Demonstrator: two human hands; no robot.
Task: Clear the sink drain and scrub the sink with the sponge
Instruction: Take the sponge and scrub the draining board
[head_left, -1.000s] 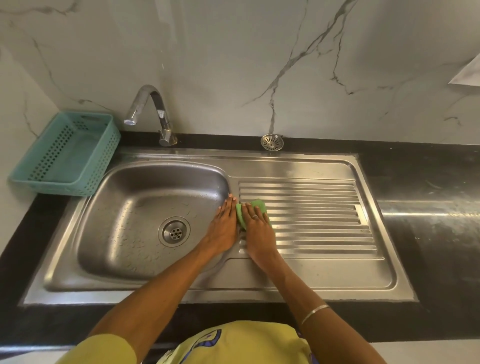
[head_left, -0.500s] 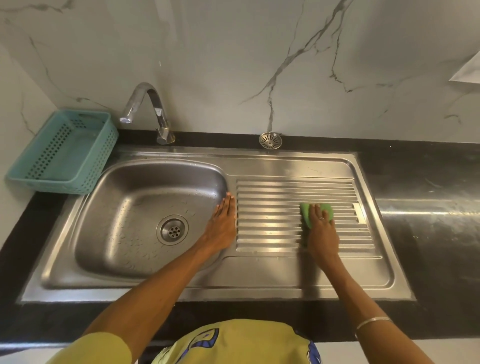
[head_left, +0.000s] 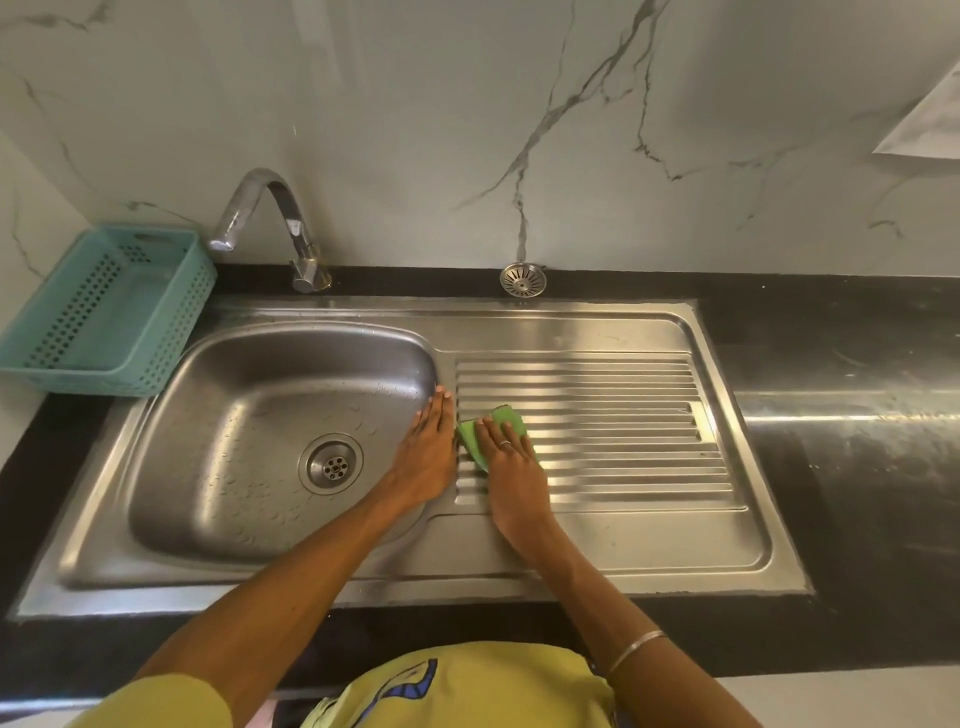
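Right hand (head_left: 511, 475) flat on the green sponge (head_left: 491, 431), fingers (head_left: 488, 434) straight and spread, pressing it down onto the ribbed drainboard (head_left: 623, 431) at that board's left edge, just beside the basin (head_left: 249, 431). Sponge showing past the fingertips and to the left of the hand, lying across the near-middle ribs. Ring on one finger, thin metal bangle (head_left: 635, 649) on the right forearm.

Left hand (head_left: 428, 457) flat too, fingers straight and together, resting on the narrow steel strip between basin and drainboard, fingertips toward the wall; holding nothing. The two hands side by side, nearly touching.

Steel sink (head_left: 571, 571) set into a dark bench (head_left: 857, 467), basin at the left end, drainboard at the right. Drain (head_left: 331, 464) at the basin's middle, open and with round holes showing; water drops scattered over the basin floor. Loose strainer (head_left: 523, 279) propped at the bench's back edge against the marble wall, behind the drainboard. Curved tap (head_left: 270, 223) at the back edge behind the basin. Teal perforated basket (head_left: 62, 364) at the bench's back left corner. Yellow clothing at the bottom edge of the view.
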